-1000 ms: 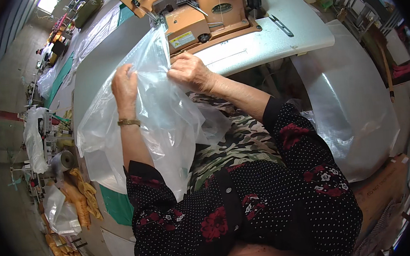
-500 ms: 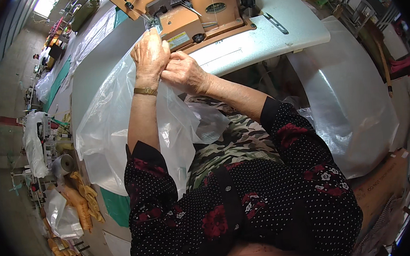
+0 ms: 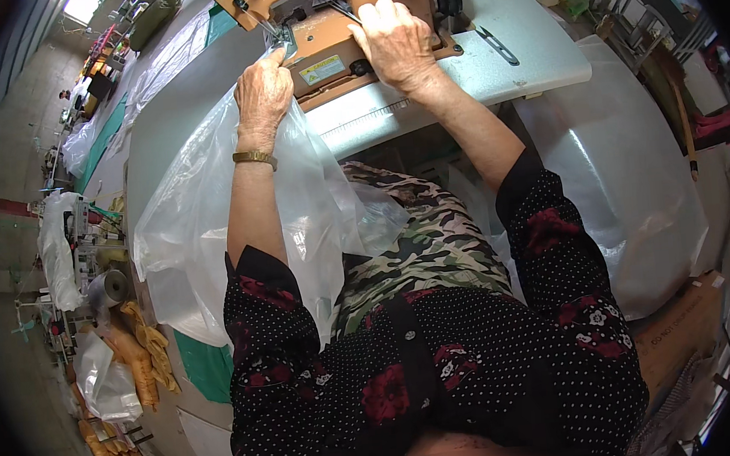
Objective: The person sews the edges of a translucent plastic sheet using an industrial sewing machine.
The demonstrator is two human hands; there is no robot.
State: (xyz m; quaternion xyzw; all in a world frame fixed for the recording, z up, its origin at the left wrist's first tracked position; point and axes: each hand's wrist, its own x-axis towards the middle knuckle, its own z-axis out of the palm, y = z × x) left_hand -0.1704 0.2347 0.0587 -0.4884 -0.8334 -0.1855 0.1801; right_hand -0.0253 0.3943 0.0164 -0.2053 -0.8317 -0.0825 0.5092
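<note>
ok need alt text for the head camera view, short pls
Seen from above, a seated person guides a clear plastic bag toward an orange sewing machine, the left hand pressing the bag's edge beside the machine and the right hand resting on its body. The machine stands on a pale table; more clear plastic lies at the right.

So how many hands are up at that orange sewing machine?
2. The left hand grips the clear plastic bag at the front left of the sewing machine; the right hand rests on top of its body. No other hands show.
</note>
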